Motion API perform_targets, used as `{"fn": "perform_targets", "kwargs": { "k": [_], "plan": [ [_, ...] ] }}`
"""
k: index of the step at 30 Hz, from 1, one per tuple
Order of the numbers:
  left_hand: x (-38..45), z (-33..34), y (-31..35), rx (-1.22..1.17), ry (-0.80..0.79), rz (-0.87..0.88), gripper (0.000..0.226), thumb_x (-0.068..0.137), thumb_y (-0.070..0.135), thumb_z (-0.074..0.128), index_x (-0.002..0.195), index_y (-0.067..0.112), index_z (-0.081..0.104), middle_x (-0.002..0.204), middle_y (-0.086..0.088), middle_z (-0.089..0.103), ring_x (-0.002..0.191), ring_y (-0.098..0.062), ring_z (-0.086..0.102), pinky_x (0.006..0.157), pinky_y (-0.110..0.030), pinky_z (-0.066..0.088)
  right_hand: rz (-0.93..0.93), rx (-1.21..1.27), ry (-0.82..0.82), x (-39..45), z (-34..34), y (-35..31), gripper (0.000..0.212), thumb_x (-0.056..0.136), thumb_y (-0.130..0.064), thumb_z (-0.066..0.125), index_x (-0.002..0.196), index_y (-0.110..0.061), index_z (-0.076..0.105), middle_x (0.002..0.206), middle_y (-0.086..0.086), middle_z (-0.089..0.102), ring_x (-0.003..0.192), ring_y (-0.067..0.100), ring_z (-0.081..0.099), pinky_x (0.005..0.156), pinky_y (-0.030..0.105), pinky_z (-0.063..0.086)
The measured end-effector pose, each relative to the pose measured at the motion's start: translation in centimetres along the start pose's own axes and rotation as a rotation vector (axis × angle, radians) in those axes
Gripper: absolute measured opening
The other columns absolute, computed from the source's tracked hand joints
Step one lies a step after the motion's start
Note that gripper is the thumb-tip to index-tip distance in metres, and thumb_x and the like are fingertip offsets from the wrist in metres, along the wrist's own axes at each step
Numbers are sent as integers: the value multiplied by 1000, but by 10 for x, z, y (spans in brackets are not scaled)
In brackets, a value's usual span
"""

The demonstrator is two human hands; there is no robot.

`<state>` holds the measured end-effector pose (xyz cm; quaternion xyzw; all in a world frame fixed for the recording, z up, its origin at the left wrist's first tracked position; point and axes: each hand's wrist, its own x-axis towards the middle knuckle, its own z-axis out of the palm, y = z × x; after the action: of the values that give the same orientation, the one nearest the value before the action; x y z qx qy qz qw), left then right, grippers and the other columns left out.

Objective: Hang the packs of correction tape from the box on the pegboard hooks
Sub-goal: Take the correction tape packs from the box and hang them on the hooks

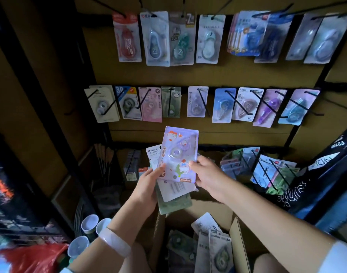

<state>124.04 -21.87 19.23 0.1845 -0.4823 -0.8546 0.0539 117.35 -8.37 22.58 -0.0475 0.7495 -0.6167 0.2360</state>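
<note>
Mostly, hooks (203,102) are stocked; my left hand (149,181) grips a stack, right hand (206,174) pinches the purple pack (178,154), box (237,229) remains part-full.

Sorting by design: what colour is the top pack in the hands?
Pale lilac with cartoon figures, the top pack; head view shows it best.

"M&G" on white pack (153,154); "30" on pink pack (150,104).
</note>
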Motion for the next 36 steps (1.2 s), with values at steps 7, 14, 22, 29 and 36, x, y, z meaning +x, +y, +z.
{"fn": "perform_targets", "kwargs": {
  "k": [7, 14, 22, 29, 36],
  "plan": [
    [3, -15, 11, -15, 48, -15, 40, 85, 36, 57, 117, 12, 61, 111, -16, 68, 102, -35, 65, 82, -44, 54, 0, -3, -75, 8, 11, -23, 13, 100, -17, 38, 109, -12, 46, 115, 12, 58, 86, 19, 60, 62, 27, 52],
    [7, -43, 27, 274, 273, 233, 40, 86, 17, 62, 123, 18, 47, 96, -9, 68, 77, -24, 68, 65, -40, 58, -243, -390, 29, 21, 3, -63, 19, 98, -19, 42, 106, -2, 50, 97, 12, 55, 76, 18, 55, 52, 10, 47],
    [17, -58, 66, 724, 112, 395, 49, 96, 13, 47, 133, 42, 39, 115, 6, 61, 75, -4, 64, 63, -17, 51, -522, -993, -77, 17, -35, -126, 14, 90, -27, 57, 85, -18, 66, 82, -7, 62, 83, 13, 59, 68, 18, 45],
    [14, -35, 61, 535, 66, 262, 24, 93, 26, 51, 88, 14, 70, 82, -7, 71, 71, -20, 67, 57, -25, 54, -493, -1085, -396, 9, -46, -144, 15, 91, -33, 56, 79, -31, 65, 81, -14, 64, 71, 0, 57, 64, 15, 44],
    [0, -14, 57, 592, -335, 160, 67, 84, 64, 41, 91, 5, 72, 91, -15, 72, 82, -24, 67, 75, -31, 52, -544, -1188, -402, 24, -28, -127, 20, 83, -46, 62, 72, -30, 57, 77, -10, 59, 72, 7, 56, 65, 25, 45]
  ]
}}
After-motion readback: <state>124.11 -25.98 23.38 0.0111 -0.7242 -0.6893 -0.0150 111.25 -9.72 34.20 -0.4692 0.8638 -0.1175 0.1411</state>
